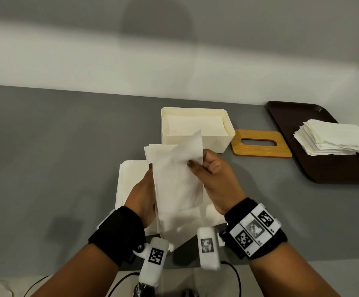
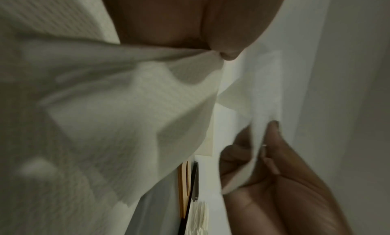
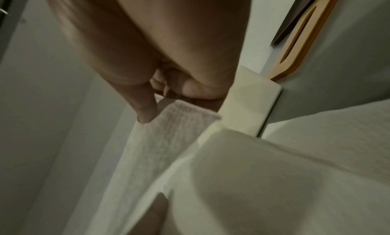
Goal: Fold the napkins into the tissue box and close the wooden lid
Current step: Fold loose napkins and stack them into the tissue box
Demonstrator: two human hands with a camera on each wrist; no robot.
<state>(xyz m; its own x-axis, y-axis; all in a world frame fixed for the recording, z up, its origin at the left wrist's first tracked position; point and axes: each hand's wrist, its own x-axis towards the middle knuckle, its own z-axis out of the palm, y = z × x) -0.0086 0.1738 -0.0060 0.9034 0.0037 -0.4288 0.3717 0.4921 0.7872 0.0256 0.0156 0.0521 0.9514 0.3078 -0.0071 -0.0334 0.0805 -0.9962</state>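
Observation:
Both hands hold a white napkin (image 1: pixel 177 174) up above the grey table, just in front of the cream tissue box (image 1: pixel 195 144). My left hand (image 1: pixel 143 189) grips its left edge, most fingers hidden behind the paper. My right hand (image 1: pixel 211 172) pinches the right edge between thumb and fingers, as the left wrist view shows on the napkin (image 2: pixel 126 108). The box stands open with folded napkins (image 1: pixel 193 125) inside. The wooden lid (image 1: pixel 260 143) with its slot lies flat to the right of the box. In the right wrist view the napkin (image 3: pixel 179 131) hangs below my thumb.
Unfolded napkins (image 1: pixel 131 185) lie spread on the table under my hands. A dark brown tray (image 1: pixel 324 168) at the right carries a stack of napkins (image 1: pixel 332 137). A white wall runs behind the table (image 1: pixel 67 136). Cables hang at the near edge.

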